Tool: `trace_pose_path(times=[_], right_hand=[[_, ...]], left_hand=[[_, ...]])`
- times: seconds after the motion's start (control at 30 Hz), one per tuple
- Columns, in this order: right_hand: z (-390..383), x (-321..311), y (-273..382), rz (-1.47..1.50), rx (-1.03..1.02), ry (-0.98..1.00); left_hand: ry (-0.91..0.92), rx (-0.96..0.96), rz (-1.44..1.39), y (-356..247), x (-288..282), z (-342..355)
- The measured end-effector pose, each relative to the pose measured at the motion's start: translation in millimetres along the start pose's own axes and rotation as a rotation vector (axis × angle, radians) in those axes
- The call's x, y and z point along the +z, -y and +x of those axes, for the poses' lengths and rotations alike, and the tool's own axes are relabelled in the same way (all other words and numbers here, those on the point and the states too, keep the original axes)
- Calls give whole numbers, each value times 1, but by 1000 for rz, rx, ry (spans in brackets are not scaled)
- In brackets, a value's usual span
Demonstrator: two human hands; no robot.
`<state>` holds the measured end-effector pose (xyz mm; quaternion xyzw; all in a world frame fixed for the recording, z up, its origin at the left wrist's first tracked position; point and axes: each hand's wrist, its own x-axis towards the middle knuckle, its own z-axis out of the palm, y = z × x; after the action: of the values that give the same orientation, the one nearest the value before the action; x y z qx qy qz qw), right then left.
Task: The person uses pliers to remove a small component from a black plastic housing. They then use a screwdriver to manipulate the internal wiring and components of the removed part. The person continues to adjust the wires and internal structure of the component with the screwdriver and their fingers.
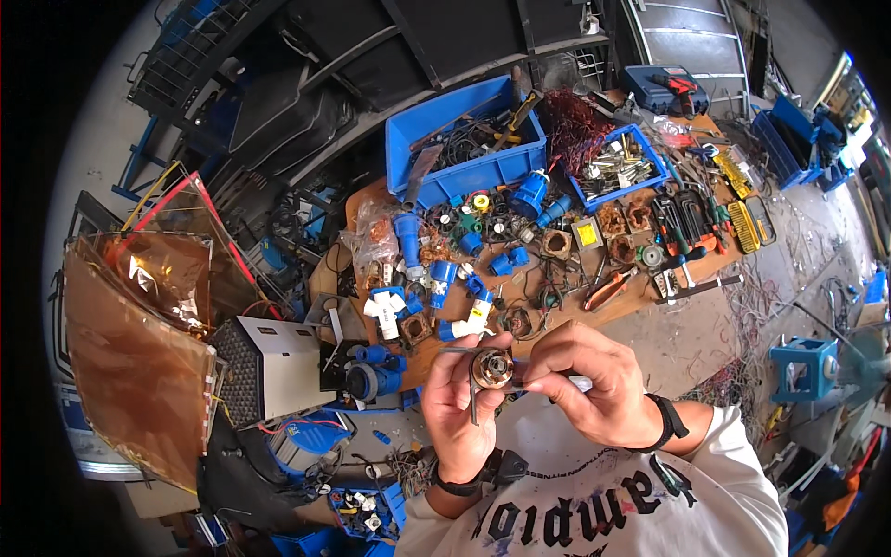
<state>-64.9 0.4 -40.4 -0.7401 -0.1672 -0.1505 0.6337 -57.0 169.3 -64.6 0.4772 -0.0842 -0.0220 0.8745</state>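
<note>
Head view: left hand point(458, 425) grips a round metal part point(494, 369), likely to steady it, while right hand point(596, 382) pinches a small pale-ended thing point(581, 382).

1. We wear a white, short-sleeved T-shirt point(580, 492), smudged with reddish and dark stains.
2. Our shirtfront carries large black gothic-style lettering point(585, 520) and a smaller line of print.
3. Our left hand point(459, 422) has a black wristband point(459, 485); our right hand point(594, 385), a black strap point(666, 423).
</note>
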Motion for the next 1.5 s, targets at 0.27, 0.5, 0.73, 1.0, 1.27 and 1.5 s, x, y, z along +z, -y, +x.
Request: trace_pose_path(times=[0.27, 0.5, 0.73, 1.0, 1.27, 1.5], right_hand=[[1, 0, 2, 93, 71, -42], [-2, 2, 0, 19, -35, -11], [-4, 0, 6, -35, -24, 76], [3, -12, 10, 42, 37, 183], [-3, 1, 1, -23, -128, 45], [-7, 4, -8, 247, 18, 4]], left_hand=[[88, -44, -83, -1, -4, -2], [82, -137, -125, -1, -8, -2], [49, -204, -192, -1, -6, -2], [-13, -96, -62, 1, 0, -4], [-34, 63, 119, 4, -3, -7], [-31, -69, 1, 0, 0, -10]])
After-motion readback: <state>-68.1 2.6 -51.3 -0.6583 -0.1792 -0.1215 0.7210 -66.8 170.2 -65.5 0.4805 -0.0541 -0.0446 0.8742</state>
